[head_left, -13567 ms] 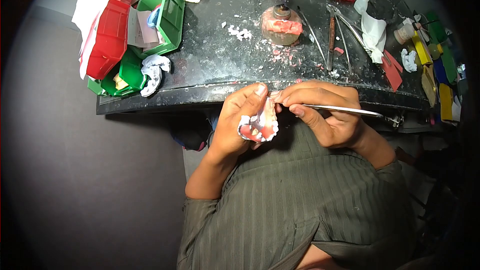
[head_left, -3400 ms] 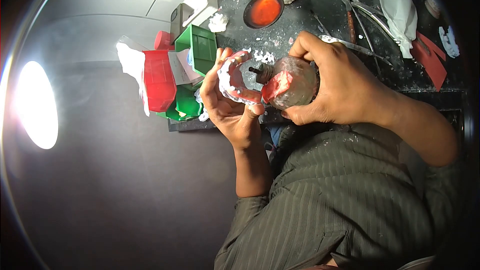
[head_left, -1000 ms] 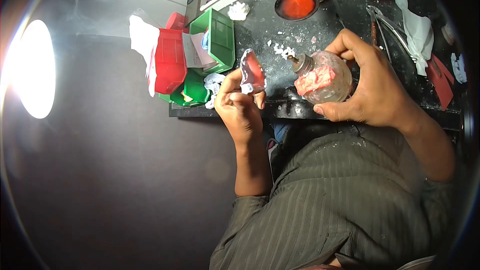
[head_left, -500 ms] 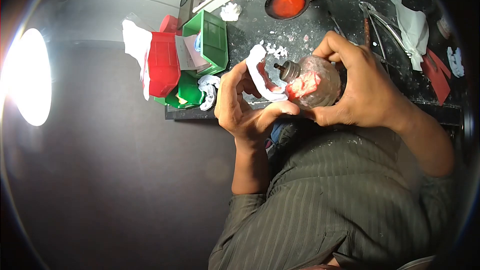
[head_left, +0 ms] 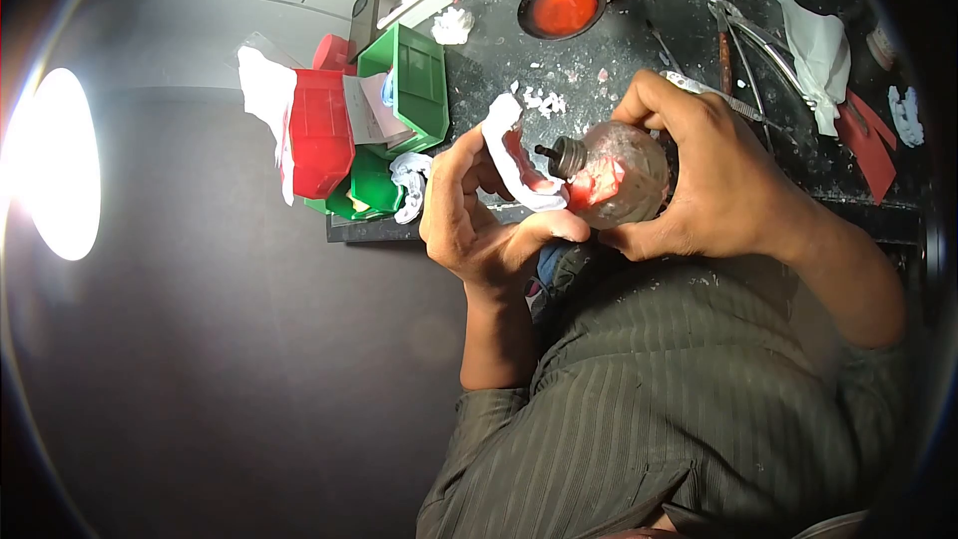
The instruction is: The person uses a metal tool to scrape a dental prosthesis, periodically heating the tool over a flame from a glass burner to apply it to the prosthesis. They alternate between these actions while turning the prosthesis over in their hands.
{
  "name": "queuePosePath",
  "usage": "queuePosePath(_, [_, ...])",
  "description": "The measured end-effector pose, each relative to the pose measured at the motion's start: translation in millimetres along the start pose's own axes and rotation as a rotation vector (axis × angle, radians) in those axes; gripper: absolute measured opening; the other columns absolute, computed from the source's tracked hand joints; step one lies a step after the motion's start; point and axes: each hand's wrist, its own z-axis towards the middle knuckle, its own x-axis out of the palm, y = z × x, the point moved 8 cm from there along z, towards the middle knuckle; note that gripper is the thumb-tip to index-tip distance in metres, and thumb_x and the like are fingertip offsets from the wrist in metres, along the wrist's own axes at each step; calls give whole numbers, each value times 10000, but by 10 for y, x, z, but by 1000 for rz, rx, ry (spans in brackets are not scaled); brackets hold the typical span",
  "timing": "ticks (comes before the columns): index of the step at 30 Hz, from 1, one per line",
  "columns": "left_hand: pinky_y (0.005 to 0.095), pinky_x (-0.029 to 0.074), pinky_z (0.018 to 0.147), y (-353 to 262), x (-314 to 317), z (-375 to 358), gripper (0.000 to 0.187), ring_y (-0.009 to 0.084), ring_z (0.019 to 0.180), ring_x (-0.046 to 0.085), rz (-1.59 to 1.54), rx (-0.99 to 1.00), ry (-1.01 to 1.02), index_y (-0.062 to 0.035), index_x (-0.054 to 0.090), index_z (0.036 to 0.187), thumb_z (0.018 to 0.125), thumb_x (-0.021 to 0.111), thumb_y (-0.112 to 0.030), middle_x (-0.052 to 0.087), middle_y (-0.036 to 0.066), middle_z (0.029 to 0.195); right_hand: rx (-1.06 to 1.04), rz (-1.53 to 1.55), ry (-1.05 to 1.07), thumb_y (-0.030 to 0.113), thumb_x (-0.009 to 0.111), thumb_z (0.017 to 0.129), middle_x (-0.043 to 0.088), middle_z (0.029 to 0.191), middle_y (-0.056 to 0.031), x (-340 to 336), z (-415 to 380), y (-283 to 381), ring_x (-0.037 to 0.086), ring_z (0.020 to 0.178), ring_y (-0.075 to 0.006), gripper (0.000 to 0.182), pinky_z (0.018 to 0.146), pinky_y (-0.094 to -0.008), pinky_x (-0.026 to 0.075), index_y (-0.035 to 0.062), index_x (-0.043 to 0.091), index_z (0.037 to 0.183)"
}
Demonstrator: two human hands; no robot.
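A white plaster dental cast point(head_left: 507, 152) with reddish-pink wax along its inner curve is gripped between the thumb and fingers of my left hand point(head_left: 467, 212). My right hand point(head_left: 733, 175) wraps around a round glass spirit lamp point(head_left: 647, 165), smeared and spotted, with a pink patch on its side. The lamp lies tipped to the left, its metal collar point(head_left: 570, 156) and dark wick pointing into the curve of the cast. Both are held up close together over the front edge of the black bench.
A pan of red wax point(head_left: 563, 8) sits at the back. Red point(head_left: 321, 135) and green bins point(head_left: 419, 90) stand left beside another white cast point(head_left: 410, 185). Pliers point(head_left: 763, 50), thin tools, white cloth point(head_left: 810, 40) and red sheet pieces point(head_left: 870, 155) lie right. White crumbs dot the bench.
The whole view has shifted slightly left. The lamp's collar and wick have turned a little, and the lamp sits slightly lower against the cast. Both hands keep their holds.
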Motion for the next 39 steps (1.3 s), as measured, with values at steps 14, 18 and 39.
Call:
queuePosePath(14, [236, 493, 603, 6, -12, -46, 1030, 131, 700, 628, 30, 31, 13, 103, 586, 1148, 486, 841, -643, 682, 102, 881, 28, 45, -34, 266, 883, 559, 649, 897, -93, -55, -1, -16, 652, 834, -216, 608, 786, -345, 512, -5, 556, 992])
queuePosePath(18, [233, 493, 599, 23, -28, -58, 1026, 132, 698, 633, -7, 7, -10, 104, 586, 1145, 494, 838, -647, 686, 106, 888, 24, 31, -15, 258, 878, 550, 648, 871, -90, -25, -3, -17, 656, 816, -214, 598, 763, -346, 512, -3, 552, 977])
queuePosePath(39, [253, 511, 491, 631, -345, -352, 659, 186, 565, 625, -499, -922, -99, -119, 518, 937, 805, 526, -765, 643, 71, 740, 4, 59, -104, 231, 868, 571, 627, 896, -31, -239, 35, 26, 581, 832, -133, 539, 825, -299, 469, 25, 586, 981])
